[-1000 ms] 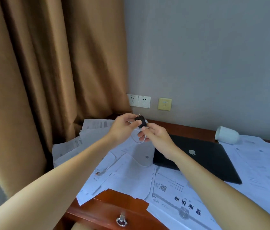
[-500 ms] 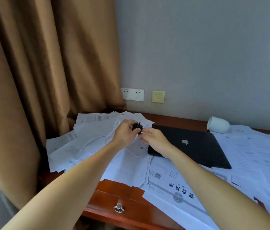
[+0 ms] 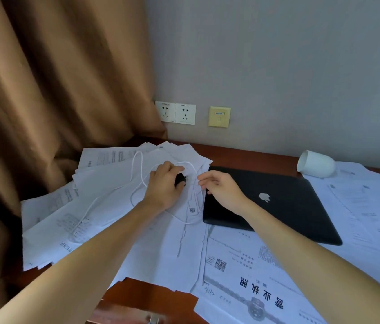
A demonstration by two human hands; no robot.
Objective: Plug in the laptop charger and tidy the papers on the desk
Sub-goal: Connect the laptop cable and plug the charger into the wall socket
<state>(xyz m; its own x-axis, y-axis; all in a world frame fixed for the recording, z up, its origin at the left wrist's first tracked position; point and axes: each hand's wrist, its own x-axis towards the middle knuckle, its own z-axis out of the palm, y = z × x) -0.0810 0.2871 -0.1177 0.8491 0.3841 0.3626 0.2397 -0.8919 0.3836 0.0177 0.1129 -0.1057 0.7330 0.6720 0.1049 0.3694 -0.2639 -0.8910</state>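
Nearest you, at 6 o'clock, the desk [image 3: 137, 293] shows its red-brown front edge and a metal drawer pull [image 3: 154, 320]. A large printed certificate [image 3: 254, 293] lies at 5 o'clock, its big characters upside down to you. Loose papers [image 3: 105, 206] spread untidily from 9 o'clock across to 3 o'clock, overlapping one another.

Over that pile, your left hand [image 3: 164, 185] has its fingers curled round the black charger plug [image 3: 180, 179], which peeks out at the hand's 3 o'clock side. The white cable [image 3: 137, 164] loops from the plug over the sheets and trails off toward 8 o'clock.

Your right hand [image 3: 219, 187] sits just beside the plug, at its 3 o'clock, fingers loosely bent with the thumb tip next to the cable. You cannot tell whether it pinches the cable.

The closed black laptop [image 3: 277, 202] lies flat under your right wrist, reaching toward 3 o'clock. Beyond it, at 2 o'clock, a white cup [image 3: 316, 164] lies on its side.

On the wall at 12 o'clock are two white sockets [image 3: 175, 112], both free, with a yellow plate [image 3: 219, 116] at their 3 o'clock. A brown curtain [image 3: 56, 78] hangs at 10 o'clock.
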